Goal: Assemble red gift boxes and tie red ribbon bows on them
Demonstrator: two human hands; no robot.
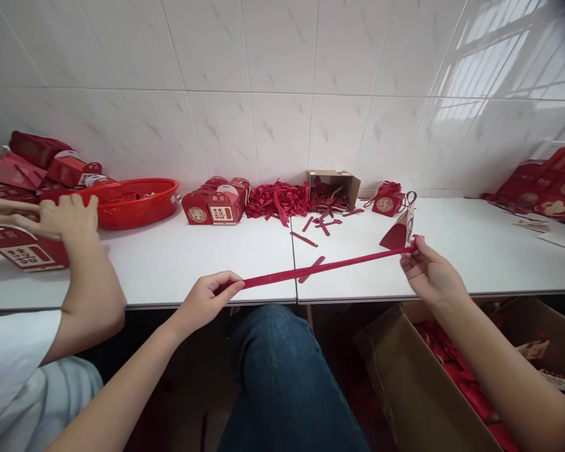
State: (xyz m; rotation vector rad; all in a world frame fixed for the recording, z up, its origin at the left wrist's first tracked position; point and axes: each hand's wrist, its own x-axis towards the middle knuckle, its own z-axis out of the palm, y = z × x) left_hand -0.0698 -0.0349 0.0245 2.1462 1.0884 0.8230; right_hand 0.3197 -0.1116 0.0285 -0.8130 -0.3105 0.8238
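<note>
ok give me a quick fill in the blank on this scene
1. The left hand and right hand hold a red ______ stretched between them.
2. The plastic basket on the table is ______ in colour.
3. The wall behind is covered in white ______.
Missing words: ribbon; red; tiles.

White table (193, 263) carries red boxes (215, 204), a basket (136, 213), ribbon scraps (277, 199).
</note>
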